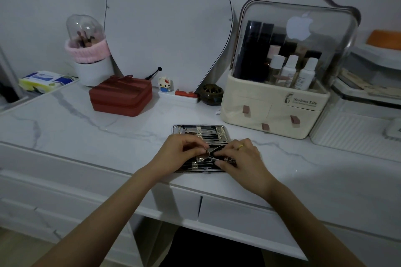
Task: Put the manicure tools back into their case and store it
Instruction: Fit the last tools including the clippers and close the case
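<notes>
An open manicure case [200,132] lies flat on the marble vanity top near its front edge. Several metal tools sit in straps in its far half. My left hand [178,151] and my right hand [240,156] are both over the near half. Between them they pinch a slim silver tool [209,153], the left at its rounded end and the right at its thin end. The hands hide most of the near half of the case.
A cream cosmetics organiser [275,106] with drawers and a clear lid stands to the right of the case. A red zipped pouch [121,97] sits at back left, with a small figurine [165,84] and a dark round jar [211,94] behind. A brush holder [89,50] stands at far left.
</notes>
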